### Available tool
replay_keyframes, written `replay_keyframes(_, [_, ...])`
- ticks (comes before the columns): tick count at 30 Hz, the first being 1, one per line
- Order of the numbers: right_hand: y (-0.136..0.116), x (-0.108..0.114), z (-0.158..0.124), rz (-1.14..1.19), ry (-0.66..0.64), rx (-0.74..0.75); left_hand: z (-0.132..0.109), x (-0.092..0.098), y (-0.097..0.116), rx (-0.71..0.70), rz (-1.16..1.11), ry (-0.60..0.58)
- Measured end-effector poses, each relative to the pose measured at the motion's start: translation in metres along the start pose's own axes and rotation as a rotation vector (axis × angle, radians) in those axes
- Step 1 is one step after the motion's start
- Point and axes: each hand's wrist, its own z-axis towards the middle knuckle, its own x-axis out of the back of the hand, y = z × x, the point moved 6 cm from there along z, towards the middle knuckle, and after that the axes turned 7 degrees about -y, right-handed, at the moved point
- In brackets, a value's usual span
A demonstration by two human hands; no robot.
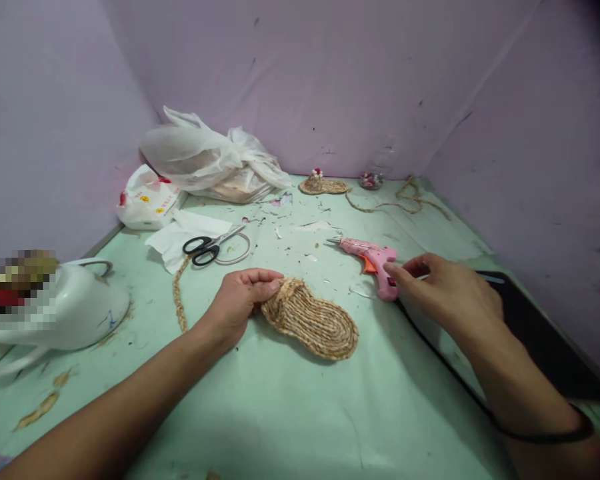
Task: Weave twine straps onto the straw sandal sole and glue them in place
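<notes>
A small woven straw slipper [316, 319] lies flat near the middle of the table, its sole coiled from twisted cord. My left hand [245, 297] pinches its strapped end between thumb and fingers. The pink hot glue gun [375, 257] with an orange trigger rests on its side, nozzle facing left. Beside its handle is my right hand [447, 287], thumb and index finger apart; whether the thumb touches the handle I cannot tell. Black-handled scissors [205, 250] lie beyond my left hand, with a braided straw cord [179, 300] running down from them.
A second slipper [323, 185] with red and white beads sits at the back, near a clear container of beads [371, 180] and loose cord [415, 200]. Plastic bags [220, 160] stand back left, a white pitcher-like vessel [93, 300] at left. A black flat object [535, 327] lies under my right arm.
</notes>
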Motion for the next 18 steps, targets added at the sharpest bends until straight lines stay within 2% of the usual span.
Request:
replay_keyframes(3, [0.001, 0.002, 0.001, 0.008, 0.012, -0.024, 0.0, 0.001, 0.0, -0.012, -0.001, 0.019])
replay_keyframes(6, [-0.005, 0.003, -0.004, 0.168, 0.078, 0.032, 0.0, 0.004, 0.001, -0.034, 0.011, 0.057])
replay_keyframes(10, [-0.025, -0.007, -0.014, 0.499, 0.013, 0.251, 0.001, 0.003, 0.002, -0.066, 0.017, 0.025])
replay_keyframes(13, [-0.043, -0.014, -0.029, 0.665, -0.014, 0.436, 0.002, 0.001, 0.001, -0.071, 0.019, 0.011])
replay_keyframes(16, [-0.06, -0.02, -0.049, 0.727, -0.037, 0.628, 0.003, -0.003, 0.001, -0.068, 0.028, 0.006])
replay_keyframes(18, [-0.067, -0.029, -0.056, 0.721, -0.103, 0.641, 0.004, -0.006, 0.001, -0.063, 0.041, -0.009])
